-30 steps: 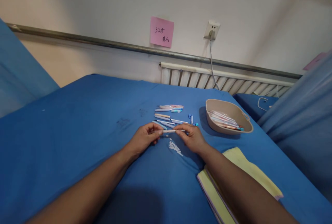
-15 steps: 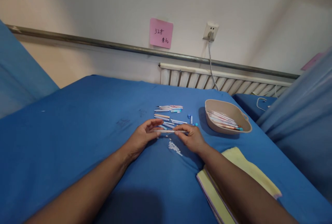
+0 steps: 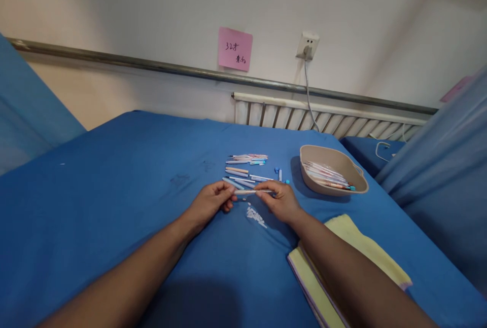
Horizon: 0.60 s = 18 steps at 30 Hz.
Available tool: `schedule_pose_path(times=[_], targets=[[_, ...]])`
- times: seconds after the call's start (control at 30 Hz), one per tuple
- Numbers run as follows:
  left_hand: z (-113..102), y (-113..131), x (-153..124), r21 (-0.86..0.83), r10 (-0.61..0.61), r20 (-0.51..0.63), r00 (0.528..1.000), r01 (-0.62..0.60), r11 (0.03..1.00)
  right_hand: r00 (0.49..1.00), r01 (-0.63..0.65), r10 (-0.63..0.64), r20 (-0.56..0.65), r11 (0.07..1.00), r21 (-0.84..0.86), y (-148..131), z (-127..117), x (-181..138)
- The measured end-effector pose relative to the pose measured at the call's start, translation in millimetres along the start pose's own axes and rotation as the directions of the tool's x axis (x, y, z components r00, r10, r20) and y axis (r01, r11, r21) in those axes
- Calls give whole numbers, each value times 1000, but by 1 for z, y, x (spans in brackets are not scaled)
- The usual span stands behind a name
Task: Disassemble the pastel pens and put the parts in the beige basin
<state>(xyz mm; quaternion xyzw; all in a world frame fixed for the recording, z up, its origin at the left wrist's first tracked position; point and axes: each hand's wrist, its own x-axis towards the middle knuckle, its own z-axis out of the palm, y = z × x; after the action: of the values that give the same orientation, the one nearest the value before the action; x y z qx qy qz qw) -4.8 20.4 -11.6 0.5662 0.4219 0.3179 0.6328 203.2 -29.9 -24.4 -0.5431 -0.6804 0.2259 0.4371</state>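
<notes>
Between my two hands a slim white pen-like stick [image 3: 244, 192] is held level, just above the blue sheet. My left hand [image 3: 213, 201] is closed with thumb and finger pinching its left end. The fingers of my right hand [image 3: 280, 200] pinch it towards the right end. Right behind it lie several blue-grey pen barrels [image 3: 244, 184] and thin white sticks, partly hidden by my fingers. A small heap of short white pieces [image 3: 255, 215] rests on the sheet in front of the stick.
A beige basket [image 3: 323, 151] with bagged pens stands to the right. Farther back lies a row of pens [image 3: 247, 157], with small blue caps [image 3: 277, 170] to its right. A folded yellow cloth [image 3: 344, 226] is under my right forearm. Behind are a radiator [image 3: 266, 113] and a rail [image 3: 171, 67].
My left hand's fingers have closed from a looser, more open pose onto the stick's left end. My right hand keeps its pinch in nearly the same place.
</notes>
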Motion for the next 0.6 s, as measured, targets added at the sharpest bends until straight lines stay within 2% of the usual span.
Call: schedule_pose_path(times=[0.13,0.23,0.3,0.37,0.47,0.6], targets=[[-1,1,-1,-57,123,-6,992,-123,991,1000,20,-20,-10,1000,-14,1,0,1],[0,3,-1,-69,71,8,997,-70,995,999,52,-52,-13,999,-17,2,1,1],[1,3,-1,-11,11,22,1000,-11,1000,997,74,-74,-8,997,-27,2,1,2],[2,2,-1,36,8,27,1000,-9,999,995,95,-95,2,994,-61,1,0,3],[3,1,-2,30,51,36,998,-52,998,986,159,-149,76,976,-152,0,-1,4],[3,5,-3,-58,78,61,995,-74,996,962,239,-197,188,942,-237,-5,-3,4]])
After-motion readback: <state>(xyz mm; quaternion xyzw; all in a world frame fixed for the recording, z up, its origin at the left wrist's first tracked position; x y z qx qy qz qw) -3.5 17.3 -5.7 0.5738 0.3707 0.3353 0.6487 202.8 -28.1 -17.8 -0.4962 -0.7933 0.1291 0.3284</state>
